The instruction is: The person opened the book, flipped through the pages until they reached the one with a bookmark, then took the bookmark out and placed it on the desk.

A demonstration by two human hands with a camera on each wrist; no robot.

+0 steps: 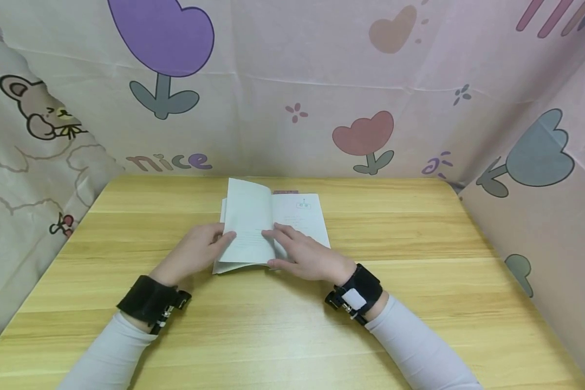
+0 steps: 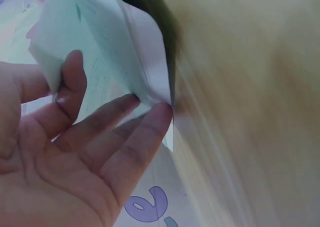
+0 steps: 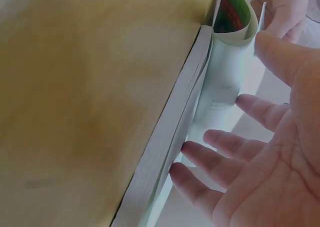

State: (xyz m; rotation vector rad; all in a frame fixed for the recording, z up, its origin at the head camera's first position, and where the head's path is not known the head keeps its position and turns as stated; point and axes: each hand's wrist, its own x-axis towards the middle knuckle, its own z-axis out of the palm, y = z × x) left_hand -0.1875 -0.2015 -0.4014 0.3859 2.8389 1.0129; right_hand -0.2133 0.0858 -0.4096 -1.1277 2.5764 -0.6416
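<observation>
An open book (image 1: 299, 216) with pale pages lies on the wooden table, its left leaf (image 1: 247, 222) standing partly raised and curved. My left hand (image 1: 197, 250) pinches that leaf's outer edge between thumb and forefinger; in the left wrist view the other fingers (image 2: 127, 152) reach out beside the pages. Over the book's middle, my right hand (image 1: 307, 252) rests with spread, nearly straight fingers on the paper by the spine. The right wrist view shows the thick page block (image 3: 170, 117) edge-on, and a curled leaf with green and red printing (image 3: 232, 14) beyond it.
The wooden table (image 1: 395, 227) carries the book near its back edge. A printed cloth (image 1: 273, 81) hangs behind and along both sides. A small purplish strip (image 1: 285, 192) shows at the book's top edge. Black bands with cameras are strapped on both wrists.
</observation>
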